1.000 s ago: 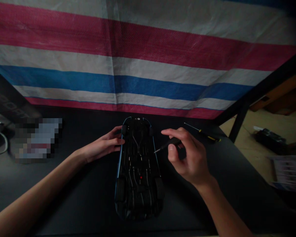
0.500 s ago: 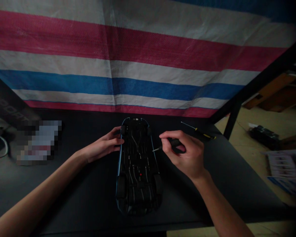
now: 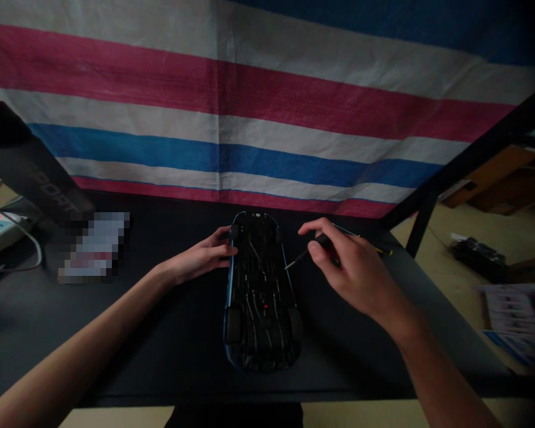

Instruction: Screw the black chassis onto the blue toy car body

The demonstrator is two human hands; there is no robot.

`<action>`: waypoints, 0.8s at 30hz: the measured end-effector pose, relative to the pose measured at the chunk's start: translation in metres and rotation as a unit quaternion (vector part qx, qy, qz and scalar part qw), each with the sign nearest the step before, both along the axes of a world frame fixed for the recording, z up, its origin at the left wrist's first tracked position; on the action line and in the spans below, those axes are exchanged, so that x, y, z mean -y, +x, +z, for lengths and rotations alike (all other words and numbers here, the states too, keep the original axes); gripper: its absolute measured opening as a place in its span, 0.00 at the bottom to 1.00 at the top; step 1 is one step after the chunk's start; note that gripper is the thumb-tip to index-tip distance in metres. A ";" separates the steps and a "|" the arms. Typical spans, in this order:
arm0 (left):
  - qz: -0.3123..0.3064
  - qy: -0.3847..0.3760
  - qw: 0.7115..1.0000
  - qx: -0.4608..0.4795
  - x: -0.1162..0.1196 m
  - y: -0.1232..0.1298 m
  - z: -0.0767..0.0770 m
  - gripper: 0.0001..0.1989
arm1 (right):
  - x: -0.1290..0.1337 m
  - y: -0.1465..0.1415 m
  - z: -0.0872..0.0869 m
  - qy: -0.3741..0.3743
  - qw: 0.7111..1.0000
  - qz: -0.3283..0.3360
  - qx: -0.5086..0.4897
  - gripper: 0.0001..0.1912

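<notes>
A blue toy car (image 3: 263, 285) lies upside down on the dark table, its black underside and wheels facing up. My left hand (image 3: 207, 255) grips the car's left side near its far end, thumb on the edge and the other fingers partly hidden behind it. In my right hand (image 3: 348, 261) is a screwdriver (image 3: 301, 258) with a dark handle. Its thin metal shaft points left, the tip at the car's right edge; whether it touches cannot be made out. Beyond that hand lies a second screwdriver (image 3: 386, 253), black and yellow, partly covered by the hand.
A blurred-out flat item (image 3: 96, 246) lies on the table's left side. Behind it stand a dark box (image 3: 49, 184) and a white power strip (image 3: 0, 229) with a cable. A striped sheet (image 3: 267, 131) hangs at the back. A dark metal post (image 3: 421, 226) rises at the right.
The view has shifted a little, so the table and car appear further right. My right hand has tilted the screwdriver more steeply, tip down. My left hand keeps its place on the car.
</notes>
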State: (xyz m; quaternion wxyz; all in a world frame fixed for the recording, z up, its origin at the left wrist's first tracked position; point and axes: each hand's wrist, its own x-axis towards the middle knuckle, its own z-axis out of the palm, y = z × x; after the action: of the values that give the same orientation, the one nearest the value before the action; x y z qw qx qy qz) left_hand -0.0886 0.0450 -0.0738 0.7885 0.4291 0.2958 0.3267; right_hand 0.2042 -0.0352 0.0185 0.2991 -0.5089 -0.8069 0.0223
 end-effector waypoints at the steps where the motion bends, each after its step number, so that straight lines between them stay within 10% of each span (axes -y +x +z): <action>1: 0.000 0.000 1.000 0.000 0.001 0.000 0.001 0.26 | 0.000 0.000 0.003 -0.002 1.000 0.025 0.012 0.12; 4: -0.001 0.001 1.000 -0.003 0.002 0.002 0.003 0.27 | -0.003 0.005 0.010 -0.031 0.995 0.091 0.032 0.13; 10: 0.000 -0.004 1.000 -0.004 0.003 0.002 0.005 0.27 | -0.028 0.009 0.023 -0.019 0.999 -0.011 0.026 0.17; 17: -0.004 0.021 1.000 -0.013 0.004 0.003 0.006 0.29 | -0.036 -0.051 0.064 -0.101 0.971 0.210 -0.058 0.10; 24: -0.009 0.030 0.999 -0.023 0.007 0.004 0.007 0.31 | -0.051 -0.078 0.042 -0.182 0.944 0.271 -0.040 0.07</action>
State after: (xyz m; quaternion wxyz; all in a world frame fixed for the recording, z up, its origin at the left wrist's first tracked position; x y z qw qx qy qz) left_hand -0.0846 0.0380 -0.0670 0.7710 0.4628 0.2997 0.3186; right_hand 0.1258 0.0160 0.0609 0.2163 -0.3156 -0.8838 0.2694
